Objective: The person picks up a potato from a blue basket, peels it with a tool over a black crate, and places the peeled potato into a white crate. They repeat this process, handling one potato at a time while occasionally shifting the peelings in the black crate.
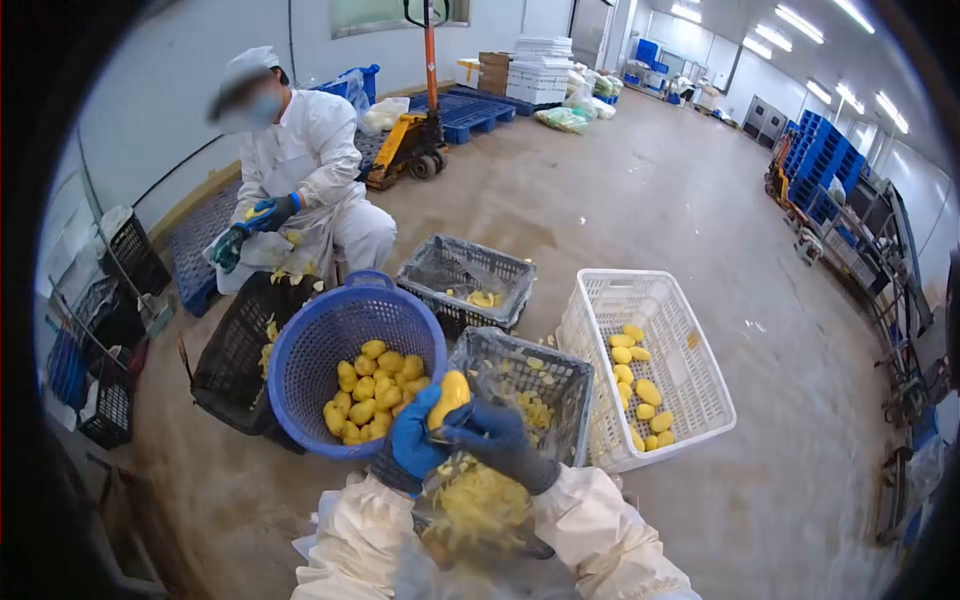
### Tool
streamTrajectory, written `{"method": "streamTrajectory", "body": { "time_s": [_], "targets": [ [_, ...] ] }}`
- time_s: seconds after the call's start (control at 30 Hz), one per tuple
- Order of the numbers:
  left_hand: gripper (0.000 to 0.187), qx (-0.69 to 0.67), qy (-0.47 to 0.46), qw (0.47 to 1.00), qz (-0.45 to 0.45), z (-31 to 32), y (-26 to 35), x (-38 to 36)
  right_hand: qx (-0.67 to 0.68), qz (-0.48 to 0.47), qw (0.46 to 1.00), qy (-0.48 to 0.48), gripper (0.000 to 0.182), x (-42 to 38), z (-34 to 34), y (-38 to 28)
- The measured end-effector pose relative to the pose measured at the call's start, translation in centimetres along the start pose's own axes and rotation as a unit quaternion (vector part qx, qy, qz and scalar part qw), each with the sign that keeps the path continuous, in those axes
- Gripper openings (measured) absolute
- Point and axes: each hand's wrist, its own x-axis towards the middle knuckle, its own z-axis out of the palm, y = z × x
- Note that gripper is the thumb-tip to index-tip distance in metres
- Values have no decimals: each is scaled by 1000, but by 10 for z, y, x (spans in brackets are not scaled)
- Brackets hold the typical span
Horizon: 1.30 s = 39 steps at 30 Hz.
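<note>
Here, both gloved hands [458,432] together around a yellow potato [452,399], above scattered peelings [484,502].

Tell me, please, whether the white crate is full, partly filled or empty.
Partly filled: a small group of yellow potatoes lies inside the white crate, with bare perforated plastic visible beside them.

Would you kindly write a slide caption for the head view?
Left hand holding a yellow potato, right hand close beside it, between blue basket and white crate.
</note>
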Motion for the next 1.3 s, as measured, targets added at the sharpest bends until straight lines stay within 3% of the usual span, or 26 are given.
{"method": "streamTrajectory", "body": {
  "time_s": [0.03,0.07,0.13,0.2,0.23,0.27,0.3,0.33,0.37,0.43,0.47,0.5,0.6,0.67,0.77,0.83,0.9,0.97,1.07,1.1,1.13,1.17,1.2,1.23,1.27,1.3],
  "targets": [
    [33,-46,-27,998,-45,4,-5,-1,106,64,992,29,18,3,-12,11],
    [39,18,-16,999,-34,10,-10,-5,211,128,967,60,16,6,-27,21],
    [44,71,-59,993,-77,4,-14,-6,189,138,950,207,13,16,-63,31],
    [45,109,-98,984,-97,19,-11,-10,177,146,949,215,13,9,-76,32],
    [44,25,-78,993,-88,25,-8,-9,168,151,949,221,13,10,-77,28],
    [44,-61,-56,994,-77,27,-8,-9,195,137,957,167,12,5,-61,36],
    [45,-14,13,999,-36,1,-8,3,172,155,965,123,10,3,-34,-8],
    [44,-7,-2,999,-41,-15,-9,10,16,7,1000,25,11,-1,-16,-13],
    [44,2,-16,999,-50,-25,-10,12,-121,20,992,-32,14,-8,-4,-15],
    [44,47,-40,998,-32,4,-11,-2,-105,-17,994,7,13,-2,-10,7],
    [44,91,-70,993,-10,15,-12,-6,29,58,995,77,14,5,-23,14],
    [44,145,-17,989,-27,2,-20,-5,161,130,967,145,14,12,-42,19],
    [45,168,-60,981,-80,-3,-24,-7,143,193,934,264,15,12,-80,54],
    [43,-4,31,999,-42,-7,-23,3,159,128,966,159,16,5,-61,30],
    [40,-106,-6,992,-61,-25,-20,13,15,72,996,-58,21,-11,-12,-4],
    [40,-72,53,995,-46,-13,-19,6,26,59,997,-31,17,-9,-13,9],
    [41,-37,-37,992,-119,-11,-22,-3,186,161,957,154,17,8,-47,25],
    [44,60,-89,983,-148,-3,-33,-5,190,128,938,260,15,10,-86,65],
    [44,-46,16,993,-105,-1,-30,2,226,59,953,192,13,9,-60,21],
    [44,-77,60,993,-71,3,-24,4,205,168,948,174,13,5,-39,0],
    [44,-145,37,986,-76,-1,-20,12,68,59,994,69,14,-3,-21,4],
    [44,-146,38,986,-72,-5,-20,9,-72,-55,995,-38,17,-8,-12,8],
    [44,-81,-5,996,-48,2,-17,2,-72,-56,995,-39,17,-6,-13,4],
    [44,-17,-48,998,-25,6,-16,-2,-2,51,999,-2,18,-3,-15,-2],
    [46,-192,-22,975,-108,3,-23,1,67,159,984,37,19,0,-19,-5],
    [46,-193,-21,975,-109,-5,-26,2,220,202,948,108,15,4,-33,11]
  ]
}}
